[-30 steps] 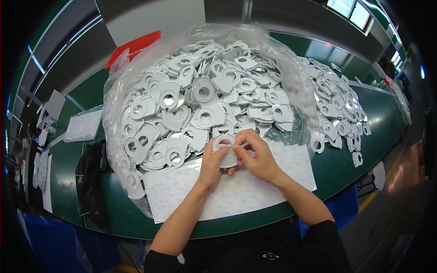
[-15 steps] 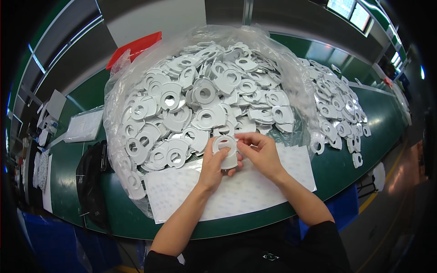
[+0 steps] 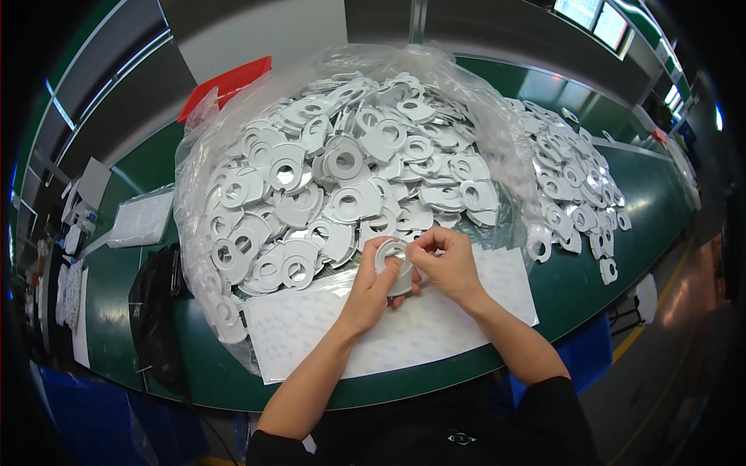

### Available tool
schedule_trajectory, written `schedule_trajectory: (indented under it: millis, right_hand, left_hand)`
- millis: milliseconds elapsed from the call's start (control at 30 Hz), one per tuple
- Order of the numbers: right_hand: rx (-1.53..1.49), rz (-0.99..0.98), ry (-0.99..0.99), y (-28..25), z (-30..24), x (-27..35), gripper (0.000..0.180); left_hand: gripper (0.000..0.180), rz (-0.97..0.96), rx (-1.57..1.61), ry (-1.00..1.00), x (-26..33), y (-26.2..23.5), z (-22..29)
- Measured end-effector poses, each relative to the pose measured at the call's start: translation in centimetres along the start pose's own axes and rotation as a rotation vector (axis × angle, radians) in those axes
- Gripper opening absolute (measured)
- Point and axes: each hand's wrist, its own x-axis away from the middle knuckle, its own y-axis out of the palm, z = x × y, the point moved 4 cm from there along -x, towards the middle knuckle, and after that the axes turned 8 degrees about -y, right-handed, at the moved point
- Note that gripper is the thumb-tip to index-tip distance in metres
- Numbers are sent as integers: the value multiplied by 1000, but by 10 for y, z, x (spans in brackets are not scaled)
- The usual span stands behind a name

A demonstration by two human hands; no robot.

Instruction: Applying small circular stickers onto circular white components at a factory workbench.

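The left hand [image 3: 367,297] clamps a pale-grey, ring-topped, plastic-looking plate [image 3: 402,284], likely light, stiff, best held by its rim; whether the right hand [image 3: 452,269] grips is unclear.

A green table [image 3: 653,206] bears a clear plastic bag [image 3: 194,163], white sheets [image 3: 311,334] and loose white parts [image 3: 579,194].

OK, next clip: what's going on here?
A person is handling a pale, flat part with a round hole, over white sheets on a green table. The left hand holds the part, and the right hand has its fingertips at the rim near the top; whether they grip anything is hard to tell. Beyond the hands, a big pile of similar parts sits in an open clear bag, with a smaller pile to the right.
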Motion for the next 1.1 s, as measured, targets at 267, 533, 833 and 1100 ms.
schedule_trajectory:
  millis: [267,533,833,1100]
  right_hand:
    - [293,110,-33,-4,0,4,31]
    - [911,73,-278,2,-25,7,47]
    - [717,-109,-247,-11,-22,5,28]
    - [429,-59,-176,-9,0,0,16]
  left_hand:
    - [46,-43,1,-36,0,2,-5]
    - [79,-58,-78,-66,-2,1,-6]
    - [81,-22,104,-165,-10,-2,-4]
    - [67,-59,156,-132,-8,-8,-10]
